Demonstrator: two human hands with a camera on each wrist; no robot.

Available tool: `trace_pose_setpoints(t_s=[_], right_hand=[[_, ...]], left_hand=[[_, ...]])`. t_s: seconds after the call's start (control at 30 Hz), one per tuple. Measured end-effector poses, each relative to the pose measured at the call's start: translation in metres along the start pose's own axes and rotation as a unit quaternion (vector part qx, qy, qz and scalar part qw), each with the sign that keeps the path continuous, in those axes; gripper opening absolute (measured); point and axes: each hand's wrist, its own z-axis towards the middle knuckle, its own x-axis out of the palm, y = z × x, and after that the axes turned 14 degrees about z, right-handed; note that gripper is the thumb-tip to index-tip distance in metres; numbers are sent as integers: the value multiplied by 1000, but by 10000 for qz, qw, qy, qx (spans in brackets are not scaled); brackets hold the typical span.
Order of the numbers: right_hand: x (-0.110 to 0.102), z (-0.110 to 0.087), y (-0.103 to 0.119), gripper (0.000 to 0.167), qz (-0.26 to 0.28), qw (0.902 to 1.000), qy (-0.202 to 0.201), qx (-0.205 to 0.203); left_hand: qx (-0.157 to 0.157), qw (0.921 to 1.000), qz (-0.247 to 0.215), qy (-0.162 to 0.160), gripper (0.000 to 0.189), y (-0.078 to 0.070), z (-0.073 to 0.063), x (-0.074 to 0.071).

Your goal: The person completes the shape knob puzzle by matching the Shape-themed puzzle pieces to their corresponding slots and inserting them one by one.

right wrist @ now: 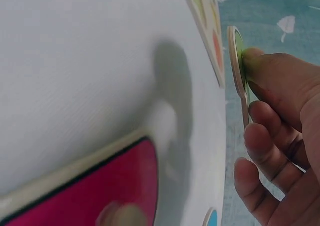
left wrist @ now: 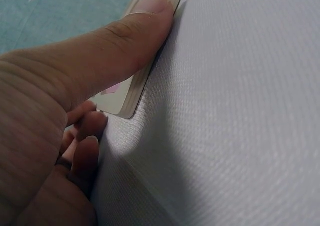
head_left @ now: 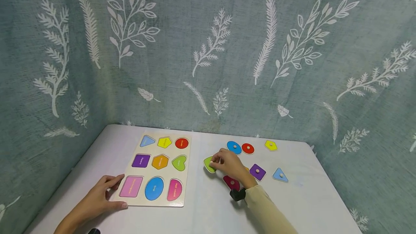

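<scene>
A flat puzzle board (head_left: 162, 173) with coloured shapes lies on the left of the table. My left hand (head_left: 102, 195) grips its near left corner, thumb on the front edge and fingers at the left edge. In the left wrist view the thumb (left wrist: 105, 46) rests along the board's edge (left wrist: 131, 102). My right hand (head_left: 227, 163) pinches the green heart piece (head_left: 208, 165) by its knob, just right of the board. The right wrist view shows this heart piece (right wrist: 238, 61) edge-on, raised off the cloth. Under the right wrist lies the magenta half-round piece (head_left: 230, 182).
Blue oval (head_left: 233, 147), red circle (head_left: 248, 148) and yellow pentagon (head_left: 271, 145) pieces lie at the back right. Purple square (head_left: 257, 172) and light blue triangle (head_left: 280, 175) pieces lie nearer. An orange piece is mostly hidden by the right hand. A patterned curtain (head_left: 175, 64) surrounds the table.
</scene>
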Motion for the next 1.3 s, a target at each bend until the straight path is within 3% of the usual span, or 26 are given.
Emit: trace_pose_setpoints(t_s=[0.3,0.63,0.93,1.1,1.3], right_hand=[[9,19,13,13,203,9994,72,-279],[31,37,30,12,210,9992,194,-280],[53,47,40,13,186,9986,340,-355],[64,52,41,14,581,9967,289,-490],[72,57,46,14,902,9946,377,-338]], left_hand=[[-245,9997,67,68,112,3,2,-1],[-66,9996,212,-158,107,7,-2,0],[-78,9999,105,-86,107,6,-4,1],[-74,9999,113,-73,107,6,-2,3],[-50,9999,103,63,107,3,3,2]])
